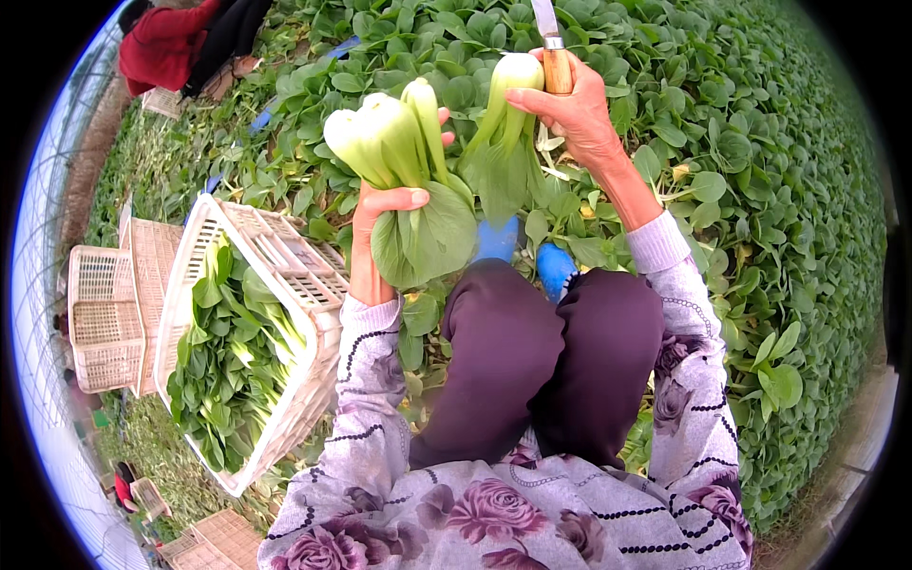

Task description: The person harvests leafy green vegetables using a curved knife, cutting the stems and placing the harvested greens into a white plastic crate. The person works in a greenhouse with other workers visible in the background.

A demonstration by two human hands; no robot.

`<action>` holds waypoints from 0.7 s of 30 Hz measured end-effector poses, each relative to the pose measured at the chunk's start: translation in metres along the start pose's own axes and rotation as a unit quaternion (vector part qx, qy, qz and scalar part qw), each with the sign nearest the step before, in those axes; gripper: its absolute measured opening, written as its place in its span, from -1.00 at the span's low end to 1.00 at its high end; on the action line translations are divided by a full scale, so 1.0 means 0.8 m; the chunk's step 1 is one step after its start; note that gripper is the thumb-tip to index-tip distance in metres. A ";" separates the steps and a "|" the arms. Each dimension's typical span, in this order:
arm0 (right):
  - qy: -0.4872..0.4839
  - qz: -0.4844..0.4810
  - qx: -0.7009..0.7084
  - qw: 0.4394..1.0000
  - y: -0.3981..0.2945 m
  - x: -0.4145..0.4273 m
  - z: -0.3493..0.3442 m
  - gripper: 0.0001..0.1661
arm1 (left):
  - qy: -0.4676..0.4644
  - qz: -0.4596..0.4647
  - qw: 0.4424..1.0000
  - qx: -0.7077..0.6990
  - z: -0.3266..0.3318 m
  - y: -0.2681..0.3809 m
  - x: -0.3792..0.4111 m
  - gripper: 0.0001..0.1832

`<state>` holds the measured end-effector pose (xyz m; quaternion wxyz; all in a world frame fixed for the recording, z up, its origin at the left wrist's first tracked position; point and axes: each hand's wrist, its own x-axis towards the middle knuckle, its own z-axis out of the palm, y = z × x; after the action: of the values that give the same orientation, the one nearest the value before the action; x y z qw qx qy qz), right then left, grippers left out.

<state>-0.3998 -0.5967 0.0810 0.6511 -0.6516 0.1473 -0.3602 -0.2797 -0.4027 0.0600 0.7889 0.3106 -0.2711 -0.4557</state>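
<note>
My left hand (392, 206) grips a bunch of bok choy (388, 135), its pale bases turned up and its leaves hanging over the wrist side. Opposite it, my right hand (581, 107) holds one bok choy head (509, 114) upside down, the thumb pressed on its pale stalks. In the same hand sits a knife with a wooden handle (558, 70), its blade (545, 18) pointing away from me and cut off by the picture's top edge. The two lots of bok choy are apart, raised in front of my knees. Some right fingers are hidden behind the stalks and handle.
Left of me, a white plastic crate (235, 470) holds bok choy. Beyond it stand more crates (107, 320); another crate (214, 541) lies lower left. Bok choy plants (769, 178) grow densely ahead and right. A person in red (164, 46) is at the upper left.
</note>
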 end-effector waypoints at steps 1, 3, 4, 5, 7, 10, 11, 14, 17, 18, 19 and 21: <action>-0.020 0.002 0.000 1.000 -0.016 -0.001 0.019 -0.44 | -0.019 0.001 1.000 0.025 0.004 0.013 -0.004 -0.11; -0.046 -0.007 0.075 0.996 -0.053 -0.018 0.072 -0.47 | -0.011 -0.018 0.994 0.103 -0.001 0.025 -0.006 -0.21; -0.035 0.000 0.051 0.998 -0.045 -0.023 0.071 -0.49 | 0.022 0.020 0.983 0.182 0.014 0.025 -0.016 -0.22; -0.042 0.000 0.057 0.997 -0.044 -0.026 0.065 -0.48 | 0.013 0.031 0.992 0.119 0.034 0.027 -0.023 -0.23; -0.070 -0.006 0.081 0.994 -0.052 -0.026 0.074 -0.45 | -0.026 0.050 0.986 0.159 0.028 0.044 -0.037 -0.24; -0.141 0.013 0.107 0.984 -0.030 -0.027 0.087 -0.34 | -0.033 0.076 0.972 0.220 0.001 0.065 -0.069 -0.28; -0.097 0.001 0.123 0.988 -0.051 -0.046 0.126 -0.39 | -0.036 0.085 0.966 0.240 0.001 0.071 -0.079 -0.29; -0.166 0.065 0.120 0.977 -0.065 -0.054 0.158 -0.37 | 0.029 0.067 0.967 0.245 0.007 0.119 -0.127 -0.31; -0.254 0.077 0.066 0.962 -0.075 -0.063 0.179 -0.41 | 0.057 0.062 0.948 0.306 -0.008 0.165 -0.170 -0.29; -0.263 0.058 0.049 0.962 -0.077 -0.066 0.185 -0.44 | 0.057 0.052 0.939 0.335 -0.022 0.181 -0.182 -0.28; -0.260 0.060 0.011 0.964 -0.085 -0.066 0.184 -0.46 | 0.075 0.052 0.913 0.398 -0.026 0.201 -0.196 -0.38; -0.269 0.071 -0.033 0.960 -0.074 -0.063 0.176 -0.51 | 0.096 0.011 0.823 0.559 -0.046 0.263 -0.245 -0.53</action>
<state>-0.3582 -0.4524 0.1382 0.6685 -0.7336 0.0240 -0.1195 -0.2233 -0.1376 0.1623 0.5067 0.7379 -0.4057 -0.1850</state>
